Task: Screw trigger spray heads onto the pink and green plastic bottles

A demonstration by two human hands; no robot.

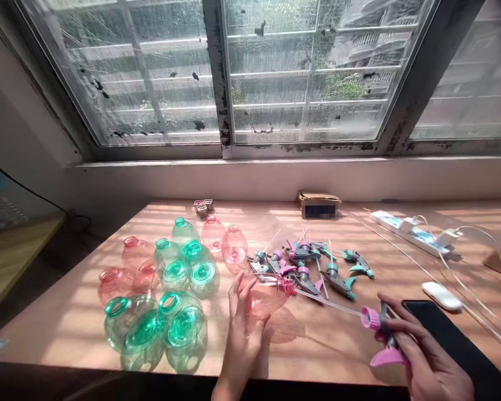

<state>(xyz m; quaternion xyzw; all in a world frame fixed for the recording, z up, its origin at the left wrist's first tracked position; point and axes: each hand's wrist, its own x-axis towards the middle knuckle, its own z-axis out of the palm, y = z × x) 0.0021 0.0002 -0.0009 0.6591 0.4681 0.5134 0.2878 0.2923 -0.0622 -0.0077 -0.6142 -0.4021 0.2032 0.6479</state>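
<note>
My left hand (245, 317) is wrapped round a clear pink bottle (269, 299), tilted so its neck points right. In my right hand (421, 345) is a pink and grey spray trigger (386, 331). Its thin clear tube reaches left from the pink collar, and the tube's end is at the bottle's mouth; I cannot tell how far inside it lies. Several loose spray triggers (304, 271), pink or teal with grey, lie heaped just beyond the bottle. Left of my left hand stand several green bottles (183, 320) and pink bottles (234, 248), all without tops.
A black phone-like slab (455, 345) lies under my right hand, with a white mouse (441, 296) beyond it. A power strip (413, 234) and cables run along the right. A box (319, 204) and small cubes (203, 208) sit near the wall.
</note>
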